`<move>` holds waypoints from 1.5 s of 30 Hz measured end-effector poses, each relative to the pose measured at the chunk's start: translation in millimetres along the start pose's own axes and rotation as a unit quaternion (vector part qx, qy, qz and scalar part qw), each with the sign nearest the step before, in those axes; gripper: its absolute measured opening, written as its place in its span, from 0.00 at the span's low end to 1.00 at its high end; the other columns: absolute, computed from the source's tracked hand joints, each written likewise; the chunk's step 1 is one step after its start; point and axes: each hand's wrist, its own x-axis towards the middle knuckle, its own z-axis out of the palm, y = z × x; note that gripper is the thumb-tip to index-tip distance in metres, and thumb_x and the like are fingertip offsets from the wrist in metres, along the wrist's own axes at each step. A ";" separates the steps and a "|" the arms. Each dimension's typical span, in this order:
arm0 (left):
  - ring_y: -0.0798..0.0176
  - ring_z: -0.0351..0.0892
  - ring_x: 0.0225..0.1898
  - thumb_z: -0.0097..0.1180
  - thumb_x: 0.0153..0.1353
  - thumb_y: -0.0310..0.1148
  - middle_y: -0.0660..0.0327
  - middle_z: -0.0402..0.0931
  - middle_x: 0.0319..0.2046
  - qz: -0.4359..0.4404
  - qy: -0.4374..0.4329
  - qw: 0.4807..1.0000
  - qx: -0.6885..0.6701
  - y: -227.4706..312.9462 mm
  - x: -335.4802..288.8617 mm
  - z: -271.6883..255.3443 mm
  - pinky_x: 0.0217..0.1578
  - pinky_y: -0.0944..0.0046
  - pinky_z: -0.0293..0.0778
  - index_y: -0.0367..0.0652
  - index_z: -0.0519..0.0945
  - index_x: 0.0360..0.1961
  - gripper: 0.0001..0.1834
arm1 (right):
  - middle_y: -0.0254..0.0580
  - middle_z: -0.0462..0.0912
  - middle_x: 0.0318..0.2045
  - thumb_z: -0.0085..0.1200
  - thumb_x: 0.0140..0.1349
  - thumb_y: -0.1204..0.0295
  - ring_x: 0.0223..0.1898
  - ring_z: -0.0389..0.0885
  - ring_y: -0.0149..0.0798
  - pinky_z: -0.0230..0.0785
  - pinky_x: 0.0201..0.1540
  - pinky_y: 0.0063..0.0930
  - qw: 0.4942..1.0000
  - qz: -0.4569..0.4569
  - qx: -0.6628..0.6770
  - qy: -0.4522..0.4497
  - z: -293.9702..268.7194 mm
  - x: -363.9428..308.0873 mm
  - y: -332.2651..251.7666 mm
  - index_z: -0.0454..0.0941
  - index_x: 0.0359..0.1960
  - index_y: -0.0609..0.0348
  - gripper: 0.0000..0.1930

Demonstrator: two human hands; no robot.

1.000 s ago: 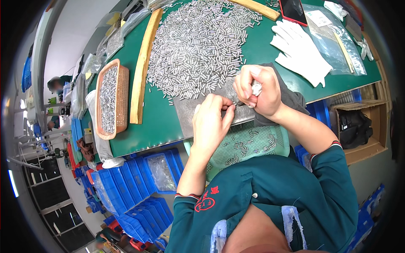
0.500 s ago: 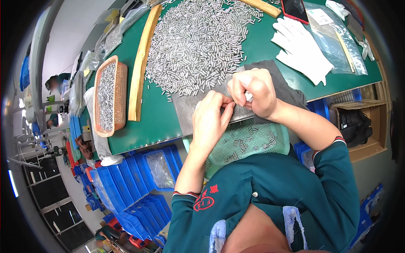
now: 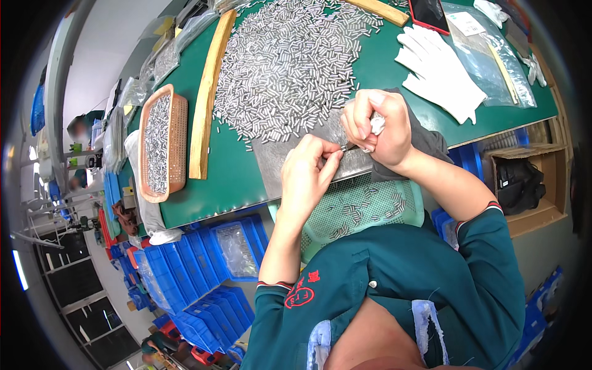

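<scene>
Pin (image 3: 343, 148), small metal one, apparently pinched in left hand (image 3: 305, 169), thumb and index closed, over grey plate (image 3: 270, 165) at counter (image 3: 231, 185) edge; right hand (image 3: 393, 137) curled tight round white wrapping (image 3: 378, 125), thin dark tip pointing at pin, contact unclear; pin heap (image 3: 283, 74) beyond. Step seems single-pin work; next move calls for steady pinch, tip lined up
</scene>
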 end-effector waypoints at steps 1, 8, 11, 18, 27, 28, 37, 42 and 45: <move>0.65 0.68 0.19 0.59 0.46 0.29 0.64 0.68 0.20 -0.002 -0.001 1.000 0.000 0.2 0.1 -0.2 0.23 0.65 0.64 0.42 0.75 0.24 0.05 | 0.36 0.65 0.10 0.32 0.59 0.64 0.08 0.55 0.23 0.46 0.11 0.17 1.000 0.002 0.010 0.008 0.2 0.0 0.2 0.64 0.12 0.62 0.20; 0.65 0.68 0.18 0.59 0.46 0.29 0.64 0.69 0.20 0.005 -0.003 1.000 0.010 3.3 1.5 -2.4 0.24 0.65 0.64 0.42 0.75 0.23 0.05 | 0.34 0.66 0.11 0.34 0.59 0.65 0.10 0.57 0.23 0.49 0.13 0.18 0.997 -0.002 -0.072 -0.040 3.2 -0.3 -1.6 0.64 0.11 0.62 0.21; 0.65 0.69 0.19 0.59 0.47 0.29 0.64 0.69 0.21 -0.005 -0.004 1.000 0.004 4.1 0.6 -3.3 0.24 0.65 0.64 0.42 0.74 0.24 0.05 | 0.34 0.66 0.11 0.35 0.59 0.66 0.12 0.58 0.23 0.50 0.15 0.19 0.996 0.004 -0.082 -0.047 4.7 1.3 -0.6 0.65 0.11 0.62 0.20; 0.60 0.70 0.22 0.58 0.47 0.29 0.61 0.68 0.21 0.015 0.000 0.999 0.034 4.0 -3.1 -1.0 0.26 0.62 0.66 0.42 0.74 0.24 0.05 | 0.32 0.58 0.06 0.31 0.61 0.64 0.07 0.51 0.24 0.46 0.10 0.18 0.999 0.040 -0.019 0.021 4.4 8.2 2.7 0.60 0.11 0.59 0.21; 0.68 0.68 0.21 0.58 0.49 0.28 0.62 0.69 0.22 0.040 -0.041 0.996 0.062 11.9 -13.3 -27.5 0.24 0.70 0.66 0.41 0.77 0.30 0.06 | 0.29 0.57 0.07 0.30 0.62 0.57 0.07 0.52 0.23 0.48 0.10 0.16 0.993 0.041 0.108 -0.006 -2.8 9.3 0.2 0.62 0.14 0.59 0.23; 0.67 0.69 0.22 0.56 0.50 0.27 0.62 0.69 0.23 0.061 0.015 0.993 0.100 1.2 -7.7 -29.6 0.25 0.69 0.67 0.41 0.77 0.31 0.06 | 0.29 0.57 0.07 0.30 0.62 0.57 0.07 0.52 0.23 0.48 0.10 0.16 0.993 0.042 0.108 -0.007 -2.0 8.8 0.0 0.62 0.14 0.59 0.23; 0.60 0.71 0.27 0.56 0.48 0.28 0.61 0.70 0.24 0.117 0.051 0.956 0.263 -12.8 29.7 -33.6 0.29 0.63 0.68 0.48 0.78 0.31 0.06 | 0.31 0.56 0.06 0.28 0.61 0.57 0.07 0.50 0.24 0.46 0.09 0.17 0.997 0.047 0.054 -0.017 1.2 7.8 0.5 0.59 0.14 0.57 0.22; 0.57 0.71 0.29 0.57 0.47 0.30 0.60 0.69 0.23 0.134 0.026 0.959 0.248 -11.1 36.2 -31.2 0.31 0.61 0.68 0.44 0.77 0.27 0.06 | 0.31 0.56 0.06 0.29 0.61 0.59 0.07 0.50 0.24 0.46 0.09 0.17 0.999 0.037 0.018 -0.018 0.1 5.6 2.1 0.59 0.14 0.57 0.21; 0.57 0.71 0.31 0.57 0.46 0.30 0.60 0.69 0.25 0.096 -0.016 0.972 0.215 -3.0 22.8 -24.9 0.32 0.59 0.66 0.43 0.75 0.25 0.05 | 0.31 0.57 0.07 0.29 0.62 0.60 0.08 0.51 0.24 0.46 0.10 0.17 0.999 0.026 -0.010 -0.019 -0.4 3.6 2.0 0.60 0.14 0.58 0.21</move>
